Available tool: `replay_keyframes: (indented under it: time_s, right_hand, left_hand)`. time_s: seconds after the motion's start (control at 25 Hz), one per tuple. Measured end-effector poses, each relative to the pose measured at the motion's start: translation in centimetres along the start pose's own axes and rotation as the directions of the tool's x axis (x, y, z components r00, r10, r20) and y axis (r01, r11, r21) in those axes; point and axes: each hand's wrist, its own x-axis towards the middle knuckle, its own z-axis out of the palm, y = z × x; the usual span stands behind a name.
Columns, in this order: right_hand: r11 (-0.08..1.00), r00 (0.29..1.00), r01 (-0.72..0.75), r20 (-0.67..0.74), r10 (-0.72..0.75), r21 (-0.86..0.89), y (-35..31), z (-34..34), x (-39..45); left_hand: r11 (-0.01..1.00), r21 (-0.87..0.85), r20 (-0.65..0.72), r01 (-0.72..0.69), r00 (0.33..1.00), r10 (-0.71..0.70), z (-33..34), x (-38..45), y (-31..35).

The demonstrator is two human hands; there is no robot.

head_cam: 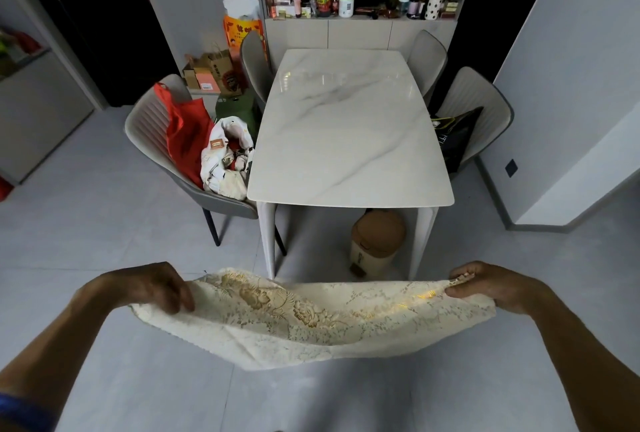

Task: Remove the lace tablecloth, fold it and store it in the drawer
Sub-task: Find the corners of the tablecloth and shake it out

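Note:
The cream lace tablecloth (311, 320) with a gold flower pattern hangs in the air in front of me, stretched sideways and sagging in the middle, doubled over on itself. My left hand (156, 288) pinches its left end, and my right hand (491, 284) pinches its right end. Both arms are held out over the floor, short of the white marble table (349, 126), whose top is bare. No drawer is recognisable in the head view.
A chair (152, 130) with a red bag and a white bag stands left of the table. Right of it another chair (485, 109) holds a dark bag. A bin (377, 241) sits under the table. A cabinet (360, 33) crowded with bottles stands behind.

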Motion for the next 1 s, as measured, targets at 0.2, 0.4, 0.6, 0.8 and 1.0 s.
replay_keyframes:
  time_s: [0.2, 0.4, 0.6, 0.8, 1.0]
  right_hand:
    - [0.937, 0.724, 0.184, -0.686, 0.074, 0.295, -1.1, 2.2, 2.9]
    - [0.860, 0.656, 0.196, -0.715, 0.243, 0.472, -2.5, 9.0, 4.9]
    - [0.779, 0.849, 0.145, -0.480, 0.218, 0.610, -4.3, 18.3, 3.3]
    - [0.632, 0.959, 0.028, -0.199, 0.201, 0.774, -5.8, 23.6, 1.0]
    - [0.588, 0.977, 0.117, -0.200, 0.078, 0.800, -5.9, 25.5, 0.2]
  left_hand:
    - [0.924, -0.337, -0.344, -0.178, 0.937, 0.056, 0.7, 0.3, 1.9]
    - [0.852, -0.468, -0.334, -0.235, 0.939, 0.076, 5.2, 2.4, 9.2]
    - [0.819, -0.531, -0.369, -0.220, 0.929, 0.010, 11.9, 4.6, 14.9]
    - [0.813, -0.493, -0.300, -0.309, 0.938, 0.174, 15.1, 3.9, 17.2]
    - [0.873, -0.106, -0.247, -0.476, 0.863, 0.441, 17.1, 2.5, 17.0]
